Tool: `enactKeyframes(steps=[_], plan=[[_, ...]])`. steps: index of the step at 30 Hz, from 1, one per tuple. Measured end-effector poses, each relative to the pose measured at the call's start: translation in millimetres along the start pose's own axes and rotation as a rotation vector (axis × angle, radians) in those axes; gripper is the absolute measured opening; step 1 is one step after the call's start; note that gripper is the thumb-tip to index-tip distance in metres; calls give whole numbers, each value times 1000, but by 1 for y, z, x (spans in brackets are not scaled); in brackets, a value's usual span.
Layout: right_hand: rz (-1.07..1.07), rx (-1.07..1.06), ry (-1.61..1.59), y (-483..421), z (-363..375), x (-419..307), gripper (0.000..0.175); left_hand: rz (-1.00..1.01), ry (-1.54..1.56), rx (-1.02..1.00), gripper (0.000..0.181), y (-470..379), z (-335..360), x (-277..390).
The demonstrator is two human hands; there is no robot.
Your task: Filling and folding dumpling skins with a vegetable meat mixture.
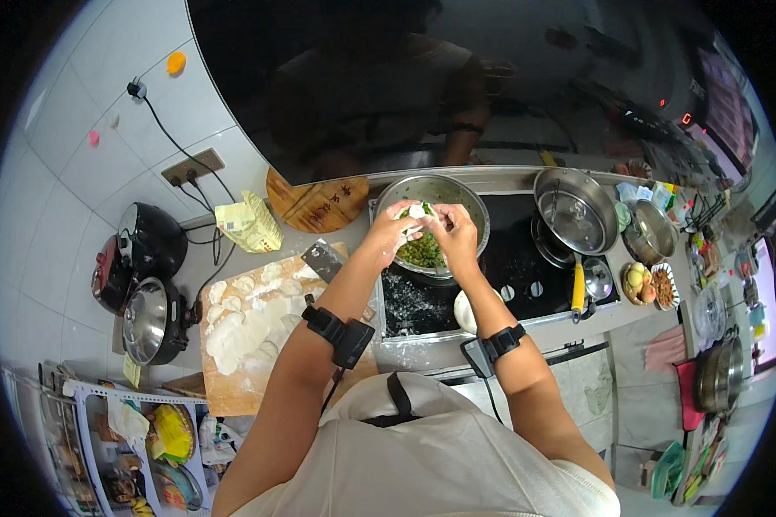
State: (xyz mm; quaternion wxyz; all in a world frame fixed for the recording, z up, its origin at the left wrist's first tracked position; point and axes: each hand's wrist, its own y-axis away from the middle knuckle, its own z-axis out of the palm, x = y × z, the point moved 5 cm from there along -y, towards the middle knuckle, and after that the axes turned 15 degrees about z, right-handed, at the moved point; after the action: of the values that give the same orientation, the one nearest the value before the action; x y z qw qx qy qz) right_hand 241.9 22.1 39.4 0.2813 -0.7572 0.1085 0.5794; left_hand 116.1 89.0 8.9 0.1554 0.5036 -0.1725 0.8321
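Note:
Both hands meet above a large steel bowl [472, 194], which sits at the left of the cooktop and contains chopped green filling [421, 253]. Between them is a piece of white dough [418, 212] with green filling showing in it. My left hand [388, 226] supports the dough from the left, its fingers dusted with flour. From the right, my right hand [456, 232] pinches the dough's edge with bent fingers. Beside my left forearm lies a floured wooden board [233, 397] bearing dough discs and pieces [227, 342]. A cleaver [323, 260] rests at the board's far corner.
A white bowl [465, 310] is partly under my right forearm. Right of it, a steel pan [575, 213] with a yellow handle stands on the black cooktop [504, 258]. A flour bag [249, 223] and round wooden board [326, 203] stand behind; cookers [152, 239] line the left wall.

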Motion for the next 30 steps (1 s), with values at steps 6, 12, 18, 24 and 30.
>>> enactKeyframes(steps=[6, 12, 18, 24, 30], plan=[[-105, 16, 121, 2, 1, -1, 9, -14, -13, -2, 31, 0, 1, -1], [-190, 63, 217, 7, 0, -15, 6, -5, -73, 3, 34, 4, 4, 5], [-228, 26, 187, 7, 3, -12, 7, 19, -76, -31, 33, 2, 3, 6], [-204, -23, 249, 4, 8, -7, 8, 5, -147, -55, 34, 1, -2, 3], [149, -70, 120, -12, 7, 27, 10, 14, -121, -97, 34, -1, -1, -1]])
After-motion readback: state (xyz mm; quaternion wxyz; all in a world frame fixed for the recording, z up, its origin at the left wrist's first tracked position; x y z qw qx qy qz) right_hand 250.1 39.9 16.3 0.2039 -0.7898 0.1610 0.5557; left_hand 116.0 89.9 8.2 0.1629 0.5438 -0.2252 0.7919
